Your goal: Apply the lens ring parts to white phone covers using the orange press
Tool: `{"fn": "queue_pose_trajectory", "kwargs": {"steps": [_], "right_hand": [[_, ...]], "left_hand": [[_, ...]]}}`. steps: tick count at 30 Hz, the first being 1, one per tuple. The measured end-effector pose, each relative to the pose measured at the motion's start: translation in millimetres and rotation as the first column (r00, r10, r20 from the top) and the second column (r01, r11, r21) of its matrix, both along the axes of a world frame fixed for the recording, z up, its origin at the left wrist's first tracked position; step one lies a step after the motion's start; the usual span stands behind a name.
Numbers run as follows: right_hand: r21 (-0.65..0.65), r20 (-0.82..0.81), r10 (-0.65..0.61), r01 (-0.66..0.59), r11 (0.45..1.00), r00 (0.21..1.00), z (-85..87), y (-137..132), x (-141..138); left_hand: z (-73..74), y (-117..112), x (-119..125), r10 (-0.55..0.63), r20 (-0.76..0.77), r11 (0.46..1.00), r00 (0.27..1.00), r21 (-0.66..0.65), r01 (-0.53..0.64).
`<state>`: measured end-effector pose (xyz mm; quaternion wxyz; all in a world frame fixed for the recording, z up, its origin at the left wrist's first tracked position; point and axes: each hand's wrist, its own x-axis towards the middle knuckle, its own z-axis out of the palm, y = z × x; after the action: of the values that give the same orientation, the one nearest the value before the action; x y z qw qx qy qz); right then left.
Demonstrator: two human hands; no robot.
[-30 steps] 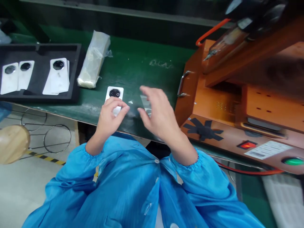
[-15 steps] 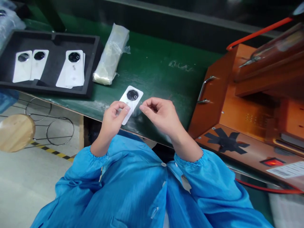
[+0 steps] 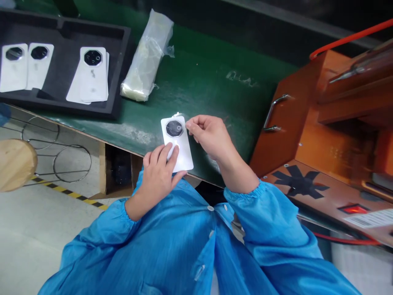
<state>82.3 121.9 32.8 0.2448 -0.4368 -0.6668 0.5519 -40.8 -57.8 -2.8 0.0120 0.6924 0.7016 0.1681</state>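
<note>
A white phone back cover point(image 3: 183, 153) with a black octagonal camera window lies on the green table near its front edge. Spread across its lower left part are the fingers of my left hand point(image 3: 159, 170), pressed flat, with the thumb along the bottom edge. My right hand point(image 3: 210, 135) is closed in a pinch beside the upper right corner, at the camera window. Whatever its fingertips hold is too small to make out. A small, shiny, whitish bit point(image 3: 177, 114) shows at the cover's top edge.
On the left, a black tray point(image 3: 104, 107) holds several white phone covers point(image 3: 93, 82). A plastic-wrapped bundle point(image 3: 147, 57) lies beside it. To the right stands an orange machine point(image 3: 276, 135) with a metal handle. A wooden stool point(image 3: 16, 164) is below left.
The phone cover has turned more upright and now lies lower. My left hand went from pinching its side to lying spread on it. The right hand moved up to the camera window, still pinched.
</note>
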Motion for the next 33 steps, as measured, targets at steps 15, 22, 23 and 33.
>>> {"fn": "queue_pose_trajectory", "kwargs": {"steps": [15,22,23,33], "right_hand": [[0.126,0.282,0.042,-0.08,0.989,0.959,-5.1,-2.8,-11.7],[0.156,0.371,0.004,-0.067,0.986,0.929,6.1,-5.6,-14.8],[0.158,0.375,0.0,-0.064,0.985,0.927,6.3,-5.6,-15.0],[0.215,0.407,-0.026,-0.068,0.974,0.913,1.1,-4.0,-15.5]], "left_hand": [[-15.6,2.0,-4.9,-0.009,0.05,0.986,0.999,0.164,0.001],[-15.5,2.6,-6.5,-0.022,0.037,0.983,0.999,0.183,0.015],[-15.6,2.4,-6.6,-0.02,0.04,0.984,0.999,0.176,0.013],[-13.3,2.2,-5.8,-0.004,0.04,0.987,0.999,0.162,-0.002]]}}
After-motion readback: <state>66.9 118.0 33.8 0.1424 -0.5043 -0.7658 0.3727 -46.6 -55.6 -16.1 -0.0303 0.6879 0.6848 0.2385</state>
